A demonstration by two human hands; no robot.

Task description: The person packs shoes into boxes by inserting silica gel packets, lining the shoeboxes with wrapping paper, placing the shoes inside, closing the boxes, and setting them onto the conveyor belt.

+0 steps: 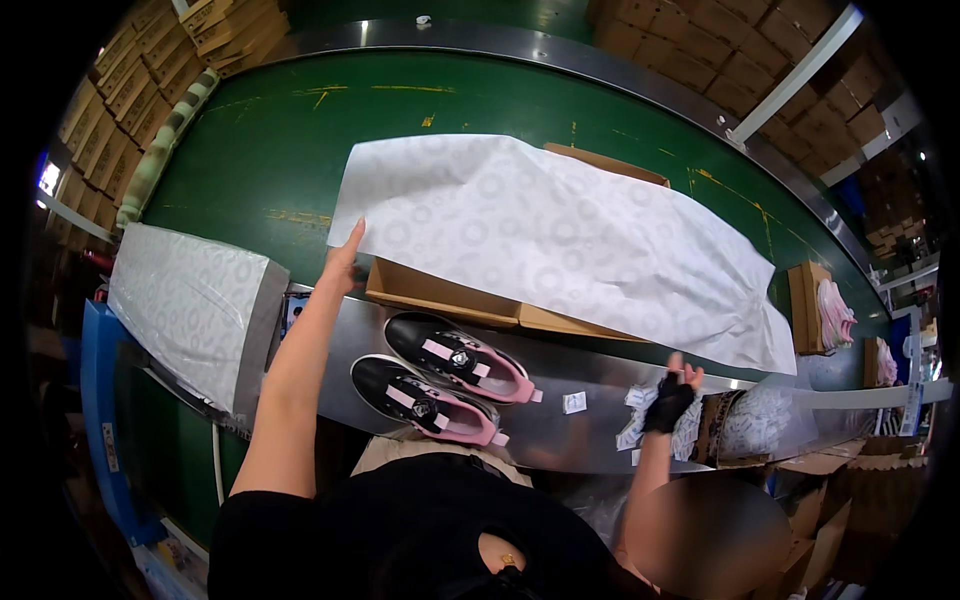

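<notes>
- Across the green conveyor belt (260,150) lies a large sheet of white printed tissue paper (540,230), draped over a brown cardboard box (440,290) whose walls show past its edges.
- At the sheet's lower left corner, the left hand (345,262) touches the paper with one digit over the edge; whether it pinches, I cannot tell.
- Near the sheet's lower right edge, the right hand (675,392), in a black fingerless glove, is released, its fingers apart, over small white packets (686,432).
- Between the forearms, a pair of black-and-pink sneakers (455,355) sits side by side on the steel ledge (545,425), toes to the left.
- Left of the left forearm stands a stack of matching printed paper (190,300).
</notes>
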